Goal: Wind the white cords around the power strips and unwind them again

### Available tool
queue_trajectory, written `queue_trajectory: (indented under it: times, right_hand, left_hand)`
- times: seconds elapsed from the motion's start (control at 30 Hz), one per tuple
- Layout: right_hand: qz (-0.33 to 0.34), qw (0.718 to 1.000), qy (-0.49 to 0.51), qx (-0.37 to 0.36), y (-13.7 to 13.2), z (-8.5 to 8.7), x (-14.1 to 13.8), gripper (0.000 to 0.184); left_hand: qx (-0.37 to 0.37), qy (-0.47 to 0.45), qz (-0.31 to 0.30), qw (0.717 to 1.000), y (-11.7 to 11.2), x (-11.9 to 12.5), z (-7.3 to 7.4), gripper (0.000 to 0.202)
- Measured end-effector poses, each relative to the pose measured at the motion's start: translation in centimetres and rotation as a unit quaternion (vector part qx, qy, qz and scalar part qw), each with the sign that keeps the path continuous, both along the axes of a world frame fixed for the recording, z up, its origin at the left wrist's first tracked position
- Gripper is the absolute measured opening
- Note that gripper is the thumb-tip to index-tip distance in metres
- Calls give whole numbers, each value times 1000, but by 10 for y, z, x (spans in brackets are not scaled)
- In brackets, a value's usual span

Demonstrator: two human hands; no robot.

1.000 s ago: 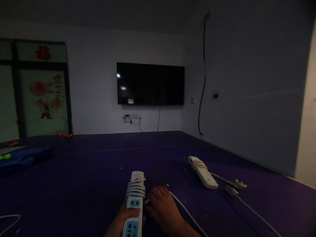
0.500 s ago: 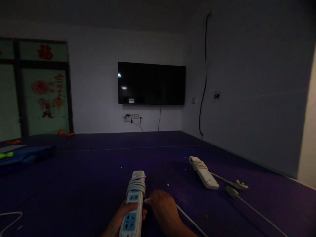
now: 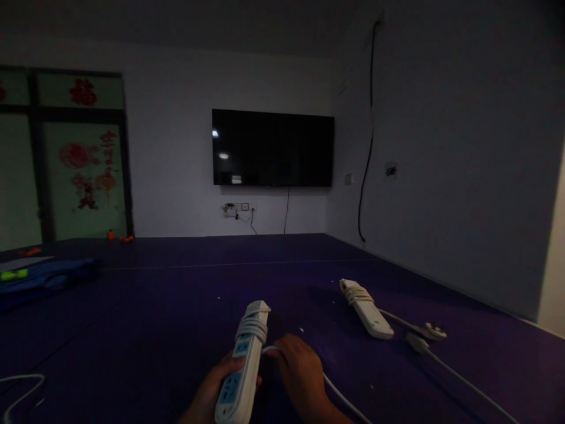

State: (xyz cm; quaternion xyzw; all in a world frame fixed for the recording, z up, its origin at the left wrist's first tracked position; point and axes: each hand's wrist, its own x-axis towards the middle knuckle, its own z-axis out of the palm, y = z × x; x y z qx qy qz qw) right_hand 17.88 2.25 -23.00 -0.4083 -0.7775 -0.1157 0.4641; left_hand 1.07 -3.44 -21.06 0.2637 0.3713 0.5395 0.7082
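My left hand (image 3: 220, 380) is wrapped round a white power strip (image 3: 249, 386) with blue socket panels, its thumb lying across the face. Several turns of white cord (image 3: 252, 327) circle the strip's far end. To its right, my right hand (image 3: 299, 368) is closed on the loose part of the cord, which runs taut from the strip to the fingers. Behind that hand the cord trails off toward the bottom edge. A second white power strip (image 3: 368, 315), also wound with its cord, lies on the purple surface to the right.
Two plugs, a round white one (image 3: 435, 331) and a pale one (image 3: 417, 343), lie on the purple surface (image 3: 176, 330). Blue cloth (image 3: 57, 274) is at the left, above a white cable (image 3: 26, 378). Orange objects (image 3: 126, 238) sit near the door. A television (image 3: 273, 148) hangs ahead.
The held power strip has turned and tilted, showing more of its side. My right hand stays on the cord, slightly higher. The view has shifted a little.
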Motion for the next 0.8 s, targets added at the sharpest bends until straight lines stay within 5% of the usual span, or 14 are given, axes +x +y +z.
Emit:
queue_trajectory:
  times: [0.33, 0.5, 0.8]
  right_hand:
    - [9, 998, 55, -8, -3, -2, 0, 31]
    - [20, 999, 37, -22, -3, -1, -2, 29]
    - [34, 997, 28, 62, -5, 2, -4, 44]
  left_hand:
    - [85, -34, -6, 996, -2, 9, 5, 56]
    - [50, -24, -6, 998, 3, 4, -1, 67]
    - [63, -41, 37, 996, 9, 9, -7, 63]
